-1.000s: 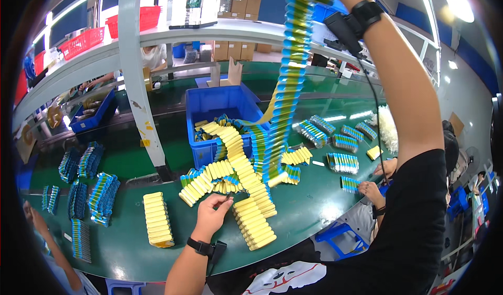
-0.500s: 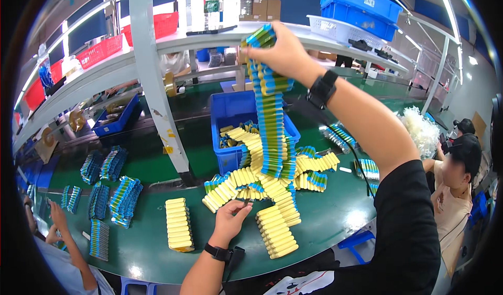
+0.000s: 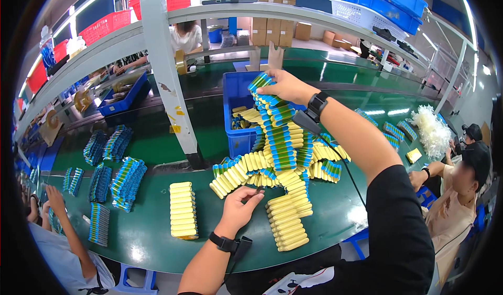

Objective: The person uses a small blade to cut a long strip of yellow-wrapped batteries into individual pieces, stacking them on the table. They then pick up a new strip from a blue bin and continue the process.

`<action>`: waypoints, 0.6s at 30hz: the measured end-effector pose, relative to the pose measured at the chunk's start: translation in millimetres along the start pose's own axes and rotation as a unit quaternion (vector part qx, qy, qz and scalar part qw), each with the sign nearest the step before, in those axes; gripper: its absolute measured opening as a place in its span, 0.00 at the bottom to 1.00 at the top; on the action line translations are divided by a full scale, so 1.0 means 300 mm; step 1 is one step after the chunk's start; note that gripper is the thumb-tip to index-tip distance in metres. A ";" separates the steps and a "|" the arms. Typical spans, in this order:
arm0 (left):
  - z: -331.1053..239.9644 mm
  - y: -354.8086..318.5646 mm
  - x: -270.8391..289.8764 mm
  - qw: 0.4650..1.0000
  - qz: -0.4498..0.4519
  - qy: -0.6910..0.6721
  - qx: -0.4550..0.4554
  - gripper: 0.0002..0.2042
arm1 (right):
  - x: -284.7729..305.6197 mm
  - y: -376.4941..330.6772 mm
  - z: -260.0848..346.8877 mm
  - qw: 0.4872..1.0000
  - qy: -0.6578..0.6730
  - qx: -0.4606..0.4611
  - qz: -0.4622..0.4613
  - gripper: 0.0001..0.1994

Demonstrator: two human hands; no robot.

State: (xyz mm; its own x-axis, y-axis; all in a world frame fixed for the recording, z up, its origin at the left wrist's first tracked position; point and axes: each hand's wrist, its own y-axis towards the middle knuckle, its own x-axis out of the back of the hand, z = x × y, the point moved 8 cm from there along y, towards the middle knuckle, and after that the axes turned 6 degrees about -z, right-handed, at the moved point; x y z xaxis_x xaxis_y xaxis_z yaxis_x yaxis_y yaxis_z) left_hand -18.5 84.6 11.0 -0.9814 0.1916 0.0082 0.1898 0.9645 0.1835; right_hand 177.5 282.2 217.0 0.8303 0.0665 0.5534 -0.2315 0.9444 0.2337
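My right hand [image 3: 287, 87] is closed on the upper end of a long strip of small joined packets [image 3: 280, 138], striped blue and green on one face and yellow on the other. The strip hangs in folds from it, down onto a tangled heap of the same strips [image 3: 251, 172] on the table. My left hand [image 3: 241, 207] is low in front of the heap, thumb and forefinger pinched on a small dark object [image 3: 260, 190] I cannot make out. Just right of it a yellow folded strip [image 3: 287, 232] trails off the heap. To its left stands a neat yellow stack [image 3: 183, 211].
Behind the heap a blue bin [image 3: 242, 140] holds more strips. A white upright post [image 3: 168, 75] rises left of it, under a shelf [image 3: 236, 13]. Folded blue-green bundles [image 3: 128, 184] lie at left. Co-workers sit at both sides; one person's hand [image 3: 417, 179] is at right.
My right hand has lowered with the strip, which now sags in folds onto the heap. My left hand keeps its pinch near the heap's front. The view has shifted.
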 end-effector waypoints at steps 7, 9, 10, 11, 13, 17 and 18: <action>0.002 0.011 0.008 1.000 -0.007 0.002 -0.013 0.06 | 0.104 0.000 -0.156 0.919 -0.259 0.101 -0.279 0.26; 0.000 -0.001 0.029 1.000 -0.016 -0.011 -0.011 0.06 | 0.042 -0.131 -0.069 0.933 -0.190 0.148 -0.266 0.18; -0.008 0.003 0.024 0.999 -0.017 -0.022 -0.016 0.06 | 0.019 -0.197 -0.086 0.947 -0.157 0.135 -0.244 0.17; -0.012 0.005 0.022 0.999 -0.017 -0.025 -0.012 0.06 | -0.006 -0.266 -0.101 0.960 -0.123 0.122 -0.222 0.16; -0.029 0.001 0.029 0.999 -0.019 -0.031 -0.026 0.06 | -0.068 -0.424 -0.093 0.947 -0.248 0.086 -0.187 0.19; -0.045 0.009 0.011 0.999 -0.003 0.006 -0.044 0.05 | -0.139 -0.617 -0.216 0.935 -0.334 -0.011 -0.120 0.30; -0.041 0.007 0.007 0.999 -0.001 0.006 -0.044 0.05 | -0.155 -0.621 -0.269 0.940 -0.323 -0.078 -0.079 0.32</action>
State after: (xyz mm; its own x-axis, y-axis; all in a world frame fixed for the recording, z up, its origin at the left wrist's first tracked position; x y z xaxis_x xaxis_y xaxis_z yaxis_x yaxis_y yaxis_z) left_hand -20.4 84.6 23.4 -0.9821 0.1871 0.0205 0.1857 0.9452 0.2686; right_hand 222.9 129.3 83.2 0.3562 -0.2404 0.9030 -0.0130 0.9650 0.2620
